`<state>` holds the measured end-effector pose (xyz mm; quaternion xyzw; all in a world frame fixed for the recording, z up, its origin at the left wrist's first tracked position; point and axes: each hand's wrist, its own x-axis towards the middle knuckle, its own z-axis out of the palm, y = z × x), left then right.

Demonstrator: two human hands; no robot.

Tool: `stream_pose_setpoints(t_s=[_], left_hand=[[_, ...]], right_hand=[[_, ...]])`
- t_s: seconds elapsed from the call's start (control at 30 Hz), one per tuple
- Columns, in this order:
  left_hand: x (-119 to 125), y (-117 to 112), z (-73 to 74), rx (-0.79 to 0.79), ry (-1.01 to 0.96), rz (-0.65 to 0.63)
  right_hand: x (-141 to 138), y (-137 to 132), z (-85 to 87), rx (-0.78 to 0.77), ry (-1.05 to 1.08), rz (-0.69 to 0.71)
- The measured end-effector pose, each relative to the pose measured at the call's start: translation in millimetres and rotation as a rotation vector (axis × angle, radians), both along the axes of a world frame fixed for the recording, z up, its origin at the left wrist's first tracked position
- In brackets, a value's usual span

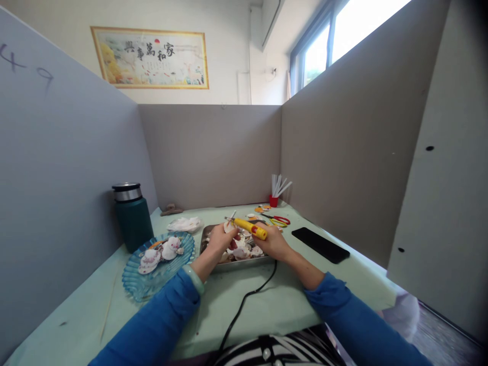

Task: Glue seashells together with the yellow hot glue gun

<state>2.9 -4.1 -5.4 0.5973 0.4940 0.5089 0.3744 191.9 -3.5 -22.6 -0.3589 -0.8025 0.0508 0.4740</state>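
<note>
My right hand (pixel 275 243) is closed around a yellow hot glue gun (pixel 247 226), whose nozzle points left. A black cord (pixel 249 294) runs from below that hand toward my lap. In my left hand (pixel 218 243) a small pale shell (pixel 229 226) is pinched close to the nozzle; I cannot tell whether they touch. Beneath both hands sits a metal tray (pixel 238 264) filled with loose shells (pixel 242 252). To the left, a blue ribbed plate (pixel 133 287) carries shell figures (pixel 171 247) made of white and spotted shells.
A dark green bottle (pixel 133 218) stands behind the plate by the left partition. White tissue-like material (pixel 185 224) lies behind the tray. On the right are scissors (pixel 280 220), a black phone (pixel 320 244) and a red cup (pixel 273 201) of white sticks. Partitions enclose three sides.
</note>
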Motion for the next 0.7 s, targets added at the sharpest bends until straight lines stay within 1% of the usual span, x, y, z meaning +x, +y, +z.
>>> stream_pose_setpoints(t_s=[0.43,0.7], left_hand=[[1.3,-4.3,3.6,-0.015,-0.004,-0.020],[1.2,-3.4,3.4,-0.012,-0.006,-0.023]], right_hand=[[0.2,-1.3,1.1,0.026,-0.007,0.014],[0.1,-1.5,0.6,0.007,-0.009,0.007]])
